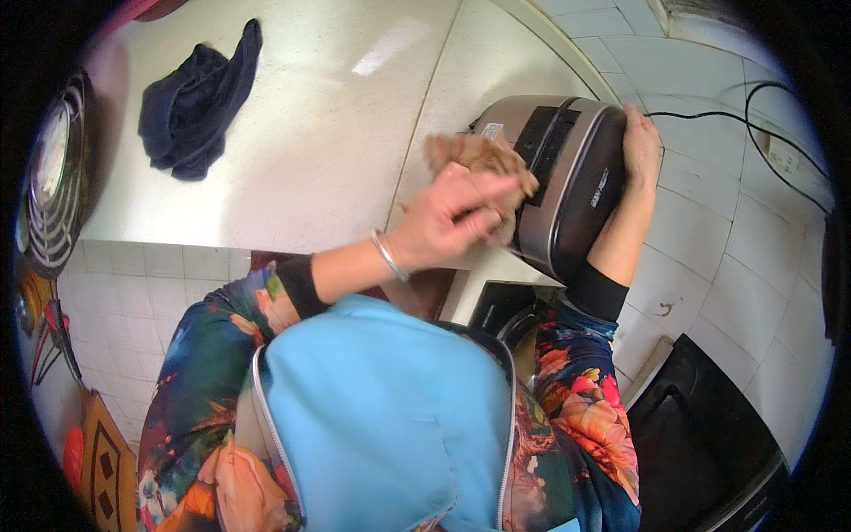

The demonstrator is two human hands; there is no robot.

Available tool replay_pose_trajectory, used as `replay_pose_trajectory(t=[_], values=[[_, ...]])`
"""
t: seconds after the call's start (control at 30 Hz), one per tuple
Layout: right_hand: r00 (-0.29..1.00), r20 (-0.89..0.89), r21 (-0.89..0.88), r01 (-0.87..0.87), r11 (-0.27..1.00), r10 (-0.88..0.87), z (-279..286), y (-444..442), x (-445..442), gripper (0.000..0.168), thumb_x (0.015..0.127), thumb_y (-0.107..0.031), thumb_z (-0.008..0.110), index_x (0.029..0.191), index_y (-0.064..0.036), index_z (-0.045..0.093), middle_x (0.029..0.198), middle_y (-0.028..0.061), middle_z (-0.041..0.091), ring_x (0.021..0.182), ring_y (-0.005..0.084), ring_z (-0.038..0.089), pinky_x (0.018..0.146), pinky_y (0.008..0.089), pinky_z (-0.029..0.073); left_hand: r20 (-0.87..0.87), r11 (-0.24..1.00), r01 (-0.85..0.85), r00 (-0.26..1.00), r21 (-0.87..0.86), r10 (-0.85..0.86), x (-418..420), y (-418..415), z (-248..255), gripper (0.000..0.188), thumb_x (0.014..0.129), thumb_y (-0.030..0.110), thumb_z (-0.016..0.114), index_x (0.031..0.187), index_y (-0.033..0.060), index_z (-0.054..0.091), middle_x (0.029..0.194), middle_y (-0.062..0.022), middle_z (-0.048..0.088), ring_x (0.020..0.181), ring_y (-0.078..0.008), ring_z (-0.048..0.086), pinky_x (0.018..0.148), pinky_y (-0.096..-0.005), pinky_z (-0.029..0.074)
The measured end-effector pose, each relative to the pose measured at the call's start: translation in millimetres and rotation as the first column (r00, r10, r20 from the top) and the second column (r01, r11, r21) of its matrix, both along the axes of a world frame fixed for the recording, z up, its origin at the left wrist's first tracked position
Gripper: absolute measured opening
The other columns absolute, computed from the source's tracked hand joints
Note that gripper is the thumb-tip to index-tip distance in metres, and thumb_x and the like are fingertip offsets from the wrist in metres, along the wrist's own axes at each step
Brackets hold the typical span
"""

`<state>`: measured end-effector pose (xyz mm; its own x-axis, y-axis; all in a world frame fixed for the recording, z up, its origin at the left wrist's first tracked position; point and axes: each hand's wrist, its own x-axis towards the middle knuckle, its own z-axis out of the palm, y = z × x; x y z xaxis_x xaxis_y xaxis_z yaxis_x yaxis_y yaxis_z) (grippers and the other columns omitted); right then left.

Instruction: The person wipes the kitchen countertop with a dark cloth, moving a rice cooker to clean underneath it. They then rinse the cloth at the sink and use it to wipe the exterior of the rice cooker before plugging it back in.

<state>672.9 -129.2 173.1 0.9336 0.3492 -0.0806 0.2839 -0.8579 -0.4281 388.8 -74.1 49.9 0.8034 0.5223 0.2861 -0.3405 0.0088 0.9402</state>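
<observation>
A rice cooker with a bronze-coloured body and black lid stands at the right end of the pale countertop. My left hand, with a silver bangle at the wrist, holds a crumpled brown cloth against or just over the cooker's near-left side. Motion blurs both the hand and the cloth; whether they touch the casing is hard to tell. On the far right side of the cooker, my right hand is braced, its fingertips partly hidden behind the edge.
A dark navy cloth lies bunched on the counter. Farther left is a round metal rack. A black cord runs along the tiled wall near a socket. Black glossy panel stands low at right; a patterned cardboard box at lower left.
</observation>
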Motion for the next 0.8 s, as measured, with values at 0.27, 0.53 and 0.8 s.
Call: replay_pose_trajectory(t=[0.27,0.53,0.8], values=[[0.988,0.083,-0.075,-0.123,0.99,0.129,-16,-18,36,0.045,0.091,-0.036,0.049,0.097,0.006,0.064,0.085,0.0098,0.065,0.077,0.0176,0.058,0.074,0.0308,0.046,0.165,0.956,-0.166,0.978,0.241,0.128,112,32,6,0.038,0.091,0.015,0.047,0.127,0.0072,0.055,0.117,-0.0137,0.06,0.104,-0.0271,0.054,0.097,-0.039,0.035],[0.994,0.051,-0.034,-0.094,0.995,0.095,-10,-10,25,0.046,0.088,-0.033,0.045,0.094,0.009,0.062,0.094,0.0286,0.063,0.084,0.0393,0.058,0.078,0.0448,0.043,0.119,0.968,-0.224,0.97,0.112,0.211,133,34,2,0.03,0.088,0.015,0.049,0.114,0.0062,0.06,0.094,-0.0174,0.062,0.085,-0.0313,0.054,0.081,-0.0406,0.042],[0.976,0.123,-0.124,-0.162,0.979,0.178,-39,-31,63,0.046,0.087,-0.036,0.046,0.099,0.005,0.063,0.105,0.0264,0.062,0.096,0.0431,0.058,0.082,0.046,0.044,-0.022,0.941,0.221,0.972,-0.255,-0.234,-5,15,10,0.038,0.086,0.007,0.047,0.123,-0.0012,0.054,0.106,-0.0125,0.058,0.103,-0.0221,0.053,0.098,-0.0367,0.038]])
